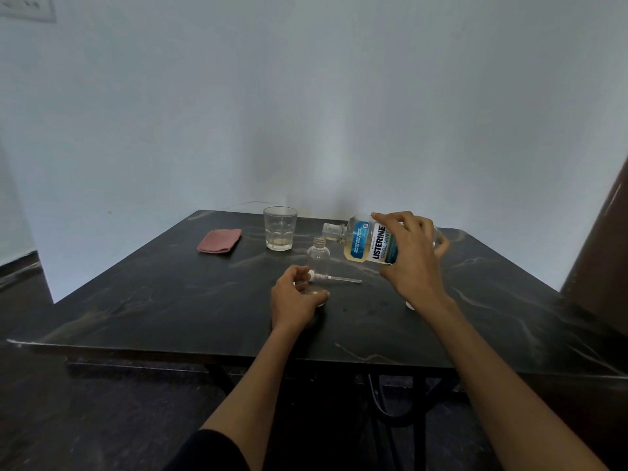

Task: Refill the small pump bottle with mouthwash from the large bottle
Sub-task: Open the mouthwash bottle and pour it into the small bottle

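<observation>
Pale yellow mouthwash sits low along the belly of the large bottle (368,244), which the right hand (413,256) has tipped almost flat, its uncapped mouth just above and a little to the right of the narrow neck of the small pump bottle (318,258). That neck is the trouble — it looks much narrower than the pouring mouth, so a sudden gulp of liquid would likely run down the outside and onto the dark marble-patterned table (153,294). I see no stream yet, and the small bottle looks close to empty, so the filling has, by my reckoning, hardly started. A second risk is tipping: the small bottle is light and stands upright near the table's middle, so a knock from the heavy bottle's lip could push it over. The left hand (299,300) guards against that, thumb and fingers curled round the base, though how firmly they press cannot be told. The right hand wraps over the label from above, fingers spread across the far side, thumb on the near side, wrist cocked — a grip that could slip if the tilt goes steeper. The pump head (334,278) with its tube lies on the table just behind the left hand. A glass (280,229) and a pink cloth (220,240) stand farther back.
</observation>
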